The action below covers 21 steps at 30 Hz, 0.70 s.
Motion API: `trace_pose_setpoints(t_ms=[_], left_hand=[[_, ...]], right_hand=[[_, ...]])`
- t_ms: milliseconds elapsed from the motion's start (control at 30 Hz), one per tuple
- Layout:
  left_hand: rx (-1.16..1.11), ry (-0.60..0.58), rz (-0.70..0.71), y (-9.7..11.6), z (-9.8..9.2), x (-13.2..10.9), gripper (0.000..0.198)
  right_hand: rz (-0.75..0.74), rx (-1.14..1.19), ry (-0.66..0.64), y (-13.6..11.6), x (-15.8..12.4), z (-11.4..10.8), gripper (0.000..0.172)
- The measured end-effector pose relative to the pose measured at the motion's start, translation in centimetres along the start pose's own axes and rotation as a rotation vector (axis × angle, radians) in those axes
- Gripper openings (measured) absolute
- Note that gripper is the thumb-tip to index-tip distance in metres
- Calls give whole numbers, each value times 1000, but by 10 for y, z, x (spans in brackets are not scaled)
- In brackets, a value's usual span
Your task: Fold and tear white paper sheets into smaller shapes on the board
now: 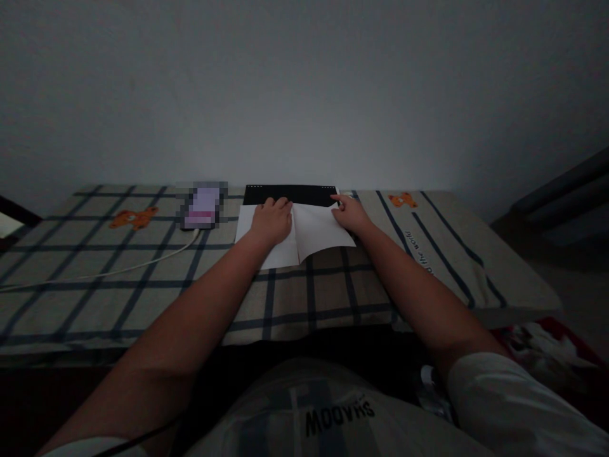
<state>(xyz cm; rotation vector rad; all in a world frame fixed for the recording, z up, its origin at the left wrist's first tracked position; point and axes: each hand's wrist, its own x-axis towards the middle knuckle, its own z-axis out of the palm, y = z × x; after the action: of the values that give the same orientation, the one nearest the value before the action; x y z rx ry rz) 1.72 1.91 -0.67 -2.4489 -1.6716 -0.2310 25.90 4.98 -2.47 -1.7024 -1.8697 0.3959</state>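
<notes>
A white sheet of paper (314, 231), folded along a middle crease, lies on a checked bedsheet (143, 279). My left hand (272, 219) rests palm down on the sheet's left half, with its fingers curled at the far edge. My right hand (349, 212) presses the far right corner of the paper, index finger stretched out. A black rectangular pad (304, 192) lies just beyond the paper, against the wall.
A phone (202, 206) lies left of the paper, with a white cable (118, 270) running off to the left. The sheet bears orange bear prints (134, 218). The bed's right edge drops to a floor with red and white fabric (547, 339).
</notes>
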Motion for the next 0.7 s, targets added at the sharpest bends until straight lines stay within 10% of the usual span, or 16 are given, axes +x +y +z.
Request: trace_pose_setpoints(t_ms=[700], left_hand=[[45, -17, -1, 2, 1, 0, 54]], right_hand=[[77, 101, -49, -6, -5, -8, 53]])
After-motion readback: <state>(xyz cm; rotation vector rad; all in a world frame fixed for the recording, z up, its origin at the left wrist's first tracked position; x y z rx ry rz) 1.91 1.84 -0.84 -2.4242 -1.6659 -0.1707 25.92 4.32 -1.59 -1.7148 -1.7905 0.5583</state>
